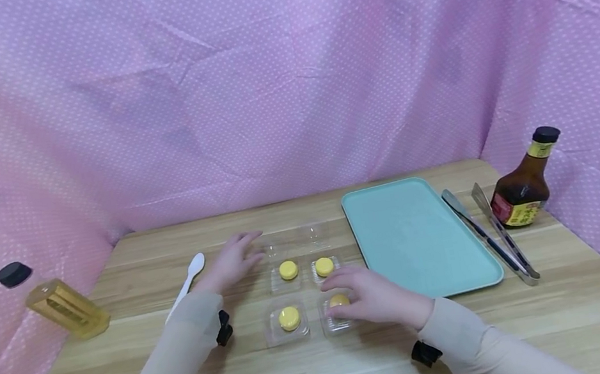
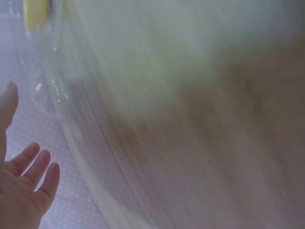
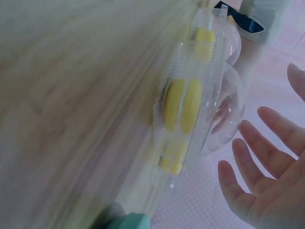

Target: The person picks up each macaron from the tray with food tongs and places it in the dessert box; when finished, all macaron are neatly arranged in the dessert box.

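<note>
Several yellow macarons sit in small clear plastic boxes. My right hand [image 1: 374, 295] is over the near right box [image 1: 333, 323], its thumb and forefinger on either side of the macaron [image 1: 339, 301]. In the right wrist view the fingers are spread beside the clear domed lid [image 3: 228, 117], with a yellow macaron [image 3: 183, 106] under it. My left hand [image 1: 230, 265] reaches forward, fingers loosely extended, beside a clear plastic box [image 1: 274, 249] at the back left. Between the hands lie a near left macaron [image 1: 289, 318] and two farther ones, left [image 1: 288, 270] and right [image 1: 324, 267].
Another clear box [image 1: 314, 233] stands at the back. A light blue tray [image 1: 421, 237] lies to the right, with metal tongs [image 1: 502, 234] beside it. A dark sauce bottle [image 1: 521, 186] is at far right, a bottle of yellow liquid [image 1: 64, 306] at far left. A white spoon [image 1: 192, 272] lies by the left forearm.
</note>
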`<state>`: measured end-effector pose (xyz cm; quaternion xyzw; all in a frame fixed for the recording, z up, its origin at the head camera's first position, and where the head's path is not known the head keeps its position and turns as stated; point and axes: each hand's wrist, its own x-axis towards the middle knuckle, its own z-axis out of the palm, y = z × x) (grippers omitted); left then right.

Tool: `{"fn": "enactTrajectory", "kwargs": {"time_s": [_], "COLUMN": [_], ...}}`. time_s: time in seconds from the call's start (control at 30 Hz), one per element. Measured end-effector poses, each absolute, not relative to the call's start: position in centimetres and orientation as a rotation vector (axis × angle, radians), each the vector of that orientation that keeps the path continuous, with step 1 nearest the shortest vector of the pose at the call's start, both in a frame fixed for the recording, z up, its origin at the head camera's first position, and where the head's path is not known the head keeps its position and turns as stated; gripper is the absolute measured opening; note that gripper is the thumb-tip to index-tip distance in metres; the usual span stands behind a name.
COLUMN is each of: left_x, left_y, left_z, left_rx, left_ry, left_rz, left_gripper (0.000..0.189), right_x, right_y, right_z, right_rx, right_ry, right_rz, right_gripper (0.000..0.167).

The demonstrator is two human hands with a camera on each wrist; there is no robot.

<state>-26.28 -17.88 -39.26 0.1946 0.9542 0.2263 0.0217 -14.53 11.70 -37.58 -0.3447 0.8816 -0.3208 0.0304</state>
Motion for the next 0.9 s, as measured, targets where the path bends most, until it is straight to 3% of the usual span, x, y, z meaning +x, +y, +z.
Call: {"fn": "enactTrajectory", "kwargs": {"time_s": [0.37, 0.9], "left_x": [-27.7, -27.7], "left_y": [-17.9, -17.1], "left_z": [-40.1, -40.0], "left_rx": [0.752, 0.612], "left_ry": [2.908, 3.007], "left_rz": [0.597, 0.451], "left_gripper": [0.052, 0.052], "right_x": [-14.7, -14.6], "right_y": [12.2, 13.1], "right_z": [-37.7, -37.7], "right_rx": [-1.045, -1.049], "right_ry": [2.737, 2.749], "right_rz": [-0.968, -0.956], "right_gripper": [0.042, 0.042]}}
